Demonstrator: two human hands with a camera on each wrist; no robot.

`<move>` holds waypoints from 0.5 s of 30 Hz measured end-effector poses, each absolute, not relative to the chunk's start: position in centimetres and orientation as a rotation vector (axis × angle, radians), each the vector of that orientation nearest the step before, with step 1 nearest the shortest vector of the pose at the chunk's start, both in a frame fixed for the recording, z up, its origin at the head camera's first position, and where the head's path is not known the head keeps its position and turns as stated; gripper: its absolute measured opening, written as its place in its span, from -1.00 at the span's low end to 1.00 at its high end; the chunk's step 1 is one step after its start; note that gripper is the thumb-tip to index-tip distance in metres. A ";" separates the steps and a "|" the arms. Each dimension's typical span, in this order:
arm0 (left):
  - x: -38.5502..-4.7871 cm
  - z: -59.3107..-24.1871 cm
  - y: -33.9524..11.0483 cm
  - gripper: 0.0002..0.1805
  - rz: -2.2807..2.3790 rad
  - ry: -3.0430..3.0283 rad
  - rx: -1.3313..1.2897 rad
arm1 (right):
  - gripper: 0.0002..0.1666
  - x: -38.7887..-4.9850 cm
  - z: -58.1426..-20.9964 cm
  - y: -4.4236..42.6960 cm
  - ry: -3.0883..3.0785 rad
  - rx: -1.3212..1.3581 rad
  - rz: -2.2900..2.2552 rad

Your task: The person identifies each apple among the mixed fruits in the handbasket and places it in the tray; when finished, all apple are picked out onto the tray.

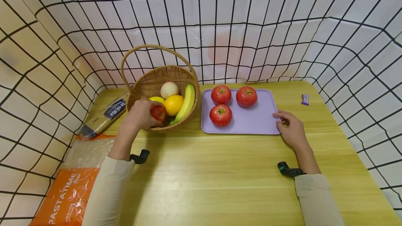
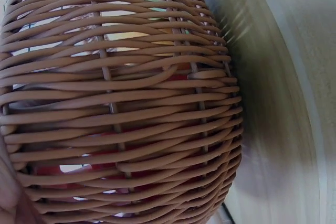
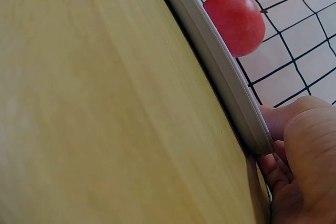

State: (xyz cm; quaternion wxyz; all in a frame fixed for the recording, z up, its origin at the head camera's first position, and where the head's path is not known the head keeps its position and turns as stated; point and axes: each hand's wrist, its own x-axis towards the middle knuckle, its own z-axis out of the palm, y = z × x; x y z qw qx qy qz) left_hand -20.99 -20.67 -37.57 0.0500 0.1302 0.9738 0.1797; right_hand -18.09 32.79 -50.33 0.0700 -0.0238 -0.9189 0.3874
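Observation:
In the head view my left hand (image 1: 141, 115) reaches into the wicker basket (image 1: 150, 83) and grips a red apple (image 1: 158, 113) low at its front left. Beside that apple lie an orange (image 1: 173, 105), a banana (image 1: 187, 102), a pale peach (image 1: 169, 90) and a partly hidden yellow fruit (image 1: 157, 99). The left wrist view is mostly filled by the basket's woven side (image 2: 121, 98). My right hand (image 1: 290, 128) pinches the right edge of the purple tray (image 1: 251, 123), thumb at the rim. Three red apples (image 1: 221, 115) sit on the tray's left and middle.
A small purple-wrapped candy (image 1: 305, 99) lies at the table's back right. To the left are a plastic-wrapped package (image 1: 103, 118) and an orange PASTATIME bag (image 1: 67, 193). White grid-patterned cloth walls (image 1: 226, 27) stand around the wooden table (image 1: 213, 180).

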 end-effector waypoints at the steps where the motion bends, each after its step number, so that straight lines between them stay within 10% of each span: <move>1: -21.0 -37.6 -20.7 -0.25 0.552 2.974 0.398 | -0.62 -18.1 -50.3 32.8 -2.766 -0.074 1.166; 15: -20.4 -37.5 -20.7 -0.23 0.691 3.052 0.321 | -0.63 -18.0 -50.1 32.7 -2.741 -0.034 1.154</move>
